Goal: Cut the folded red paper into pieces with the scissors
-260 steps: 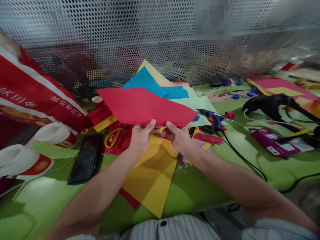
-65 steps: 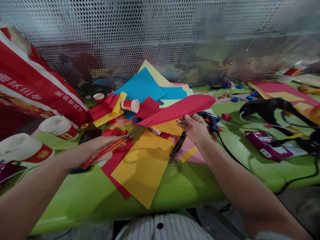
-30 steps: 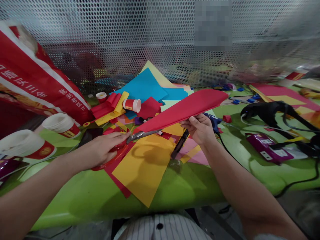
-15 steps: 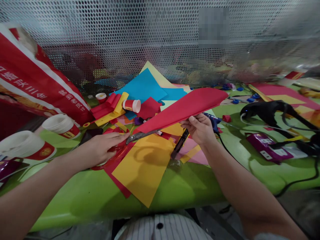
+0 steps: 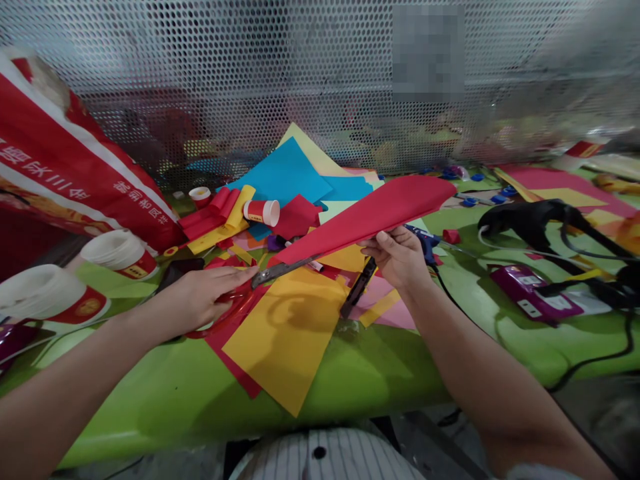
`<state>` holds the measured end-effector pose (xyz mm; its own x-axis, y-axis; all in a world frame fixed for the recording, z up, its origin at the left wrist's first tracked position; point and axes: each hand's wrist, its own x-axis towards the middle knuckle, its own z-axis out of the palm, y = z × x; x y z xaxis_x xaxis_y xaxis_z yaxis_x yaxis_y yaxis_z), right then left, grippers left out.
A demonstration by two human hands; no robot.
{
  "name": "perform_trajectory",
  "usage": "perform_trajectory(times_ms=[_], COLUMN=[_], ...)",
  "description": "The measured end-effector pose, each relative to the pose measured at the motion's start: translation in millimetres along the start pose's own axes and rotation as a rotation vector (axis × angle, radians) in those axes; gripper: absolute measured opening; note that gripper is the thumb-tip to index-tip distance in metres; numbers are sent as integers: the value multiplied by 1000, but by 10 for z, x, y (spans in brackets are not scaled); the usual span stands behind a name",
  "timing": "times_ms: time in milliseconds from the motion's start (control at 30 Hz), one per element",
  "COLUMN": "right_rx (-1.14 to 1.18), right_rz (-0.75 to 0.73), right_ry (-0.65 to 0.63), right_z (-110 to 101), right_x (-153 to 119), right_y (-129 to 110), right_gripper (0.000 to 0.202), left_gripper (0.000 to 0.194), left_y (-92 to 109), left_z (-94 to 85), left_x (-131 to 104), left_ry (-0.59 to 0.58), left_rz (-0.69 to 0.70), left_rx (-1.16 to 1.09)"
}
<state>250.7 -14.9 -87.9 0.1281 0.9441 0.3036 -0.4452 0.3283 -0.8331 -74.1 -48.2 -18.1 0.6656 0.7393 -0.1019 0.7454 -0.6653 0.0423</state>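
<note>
My left hand (image 5: 210, 293) is closed around the red handles of a pair of scissors (image 5: 267, 274). The blades lie along the lower edge of a folded sheet of red paper (image 5: 365, 215), near its left end. My right hand (image 5: 400, 257) pinches that paper from below, between thumb and fingers, toward its right side, and holds it raised over the table. Beneath the scissors lies a yellow-orange sheet of paper (image 5: 287, 347), partly over another red sheet (image 5: 235, 370). A black narrow tool (image 5: 358, 290) stands out just under my right hand; its kind is unclear.
Stacked paper cups (image 5: 45, 290) and a red bag (image 5: 85, 153) stand at the left. Blue paper (image 5: 285, 170) and a tipped paper cup (image 5: 263, 213) lie behind. On the right are a purple power strip (image 5: 533, 293) and black cables. A perforated metal panel (image 5: 300, 73) rises behind the table.
Both hands keep their grips and nearly the same places. The scissor blades look slightly more closed along the red paper's edge. The whole view has shifted a little.
</note>
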Motion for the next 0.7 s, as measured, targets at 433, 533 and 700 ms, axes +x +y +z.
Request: perform_trajectory(times_ms=[433,533,700], right_rx=[19,2,12], right_rz=[34,27,20], right_ry=[-16,-15,-15], right_z=[58,66,69], right_x=[-22,-29,-39], right_y=[-14,-16,-18], right_gripper=[27,28,28], left_gripper=[57,58,56], left_y=[103,142,62], left_z=[-25,-43,3], left_x=[94,126,120], left_ry=[-79,-57,-36], left_rz=[-84,-72,-31], left_rx=[32,50,68])
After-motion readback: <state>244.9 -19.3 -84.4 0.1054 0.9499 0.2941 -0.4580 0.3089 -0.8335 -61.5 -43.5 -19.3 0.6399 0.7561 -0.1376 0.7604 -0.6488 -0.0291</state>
